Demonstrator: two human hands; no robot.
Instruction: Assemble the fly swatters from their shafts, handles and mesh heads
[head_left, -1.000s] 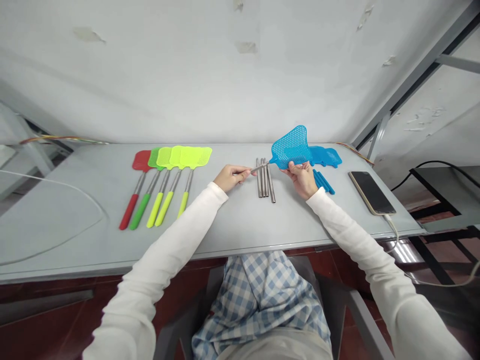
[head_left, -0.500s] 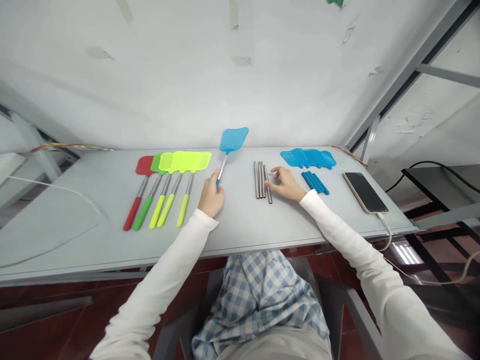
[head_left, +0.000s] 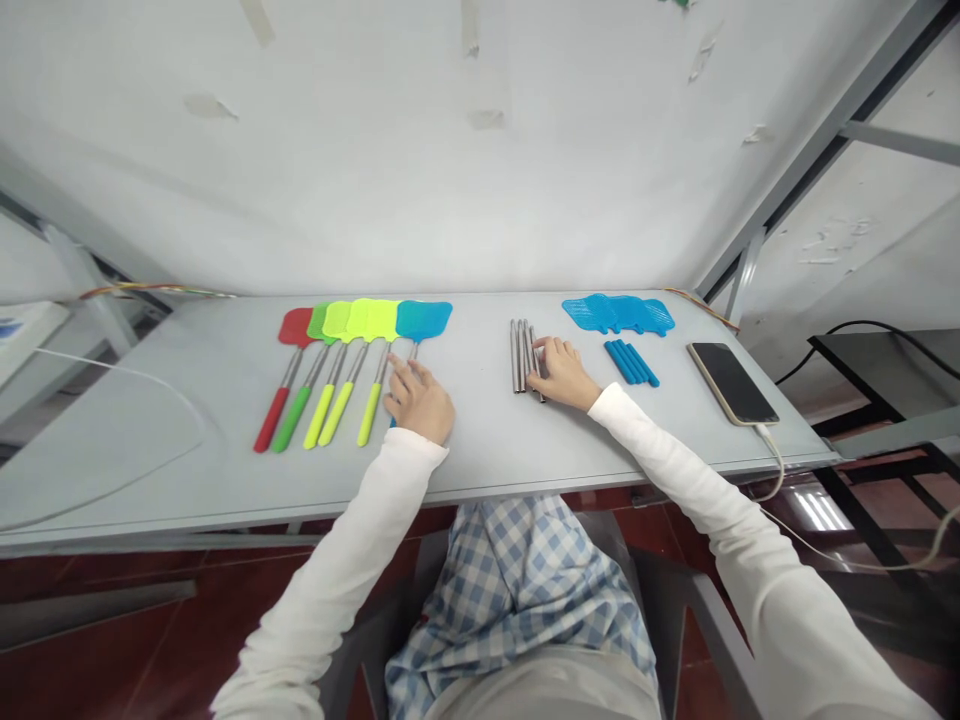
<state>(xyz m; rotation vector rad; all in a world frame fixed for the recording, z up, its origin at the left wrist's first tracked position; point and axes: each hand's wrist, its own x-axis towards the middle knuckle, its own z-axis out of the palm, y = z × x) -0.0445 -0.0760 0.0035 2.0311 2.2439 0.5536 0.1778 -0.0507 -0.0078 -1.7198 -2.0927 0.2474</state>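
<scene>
A blue fly swatter (head_left: 424, 320) lies at the right end of a row, its head overlapping a yellow-green fly swatter (head_left: 373, 320). My left hand (head_left: 421, 402) rests over the blue swatter's handle with fingers apart, hiding most of that handle. Several slim metal tubes (head_left: 516, 357) lie side by side near the middle of the table. My right hand (head_left: 564, 374) has thumb and index finger closed around the rightmost metal tube (head_left: 535, 345). Beyond that hand are several blue handle sleeves (head_left: 631, 363) and overlapping loose blue swatter heads (head_left: 619, 314).
Further left in the row are a red swatter (head_left: 279, 405), a green swatter (head_left: 297, 405) and more yellow-green ones. A phone (head_left: 733, 383) with a white cable lies at the right. The grey table (head_left: 480, 440) meets a white wall (head_left: 480, 210).
My left hand has lowered the blue swatter leftward onto the row and its fingers have spread. My right hand has closed in on the rightmost tube, which now sits nearer the others.
</scene>
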